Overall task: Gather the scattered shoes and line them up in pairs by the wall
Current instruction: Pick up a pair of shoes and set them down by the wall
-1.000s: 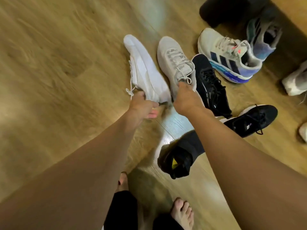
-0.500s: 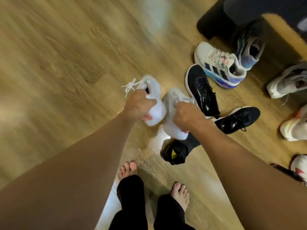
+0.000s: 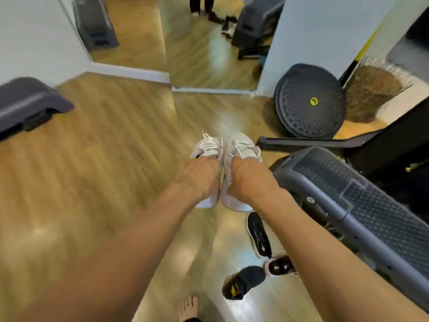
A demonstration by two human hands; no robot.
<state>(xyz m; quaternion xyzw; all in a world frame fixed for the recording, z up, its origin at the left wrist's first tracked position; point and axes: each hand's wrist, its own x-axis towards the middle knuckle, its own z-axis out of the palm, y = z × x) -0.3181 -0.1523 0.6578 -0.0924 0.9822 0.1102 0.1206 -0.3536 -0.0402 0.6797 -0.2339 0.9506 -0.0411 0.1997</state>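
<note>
Two white sneakers, one (image 3: 207,151) in the left hand (image 3: 199,180) and its mate (image 3: 242,149) in the right hand (image 3: 249,180), hang side by side above the wooden floor (image 3: 97,173), each clenched at its opening. Below, black shoes (image 3: 258,234) lie scattered beside a grey step platform (image 3: 362,196); a mirror (image 3: 209,43) stands against the wall ahead.

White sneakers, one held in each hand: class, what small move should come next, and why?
Probably carry them forward and set them down side by side at the baseboard. The left hand and right hand each hold a white sneaker, already paired and toes forward, while black shoes lie on the floor behind.
</note>
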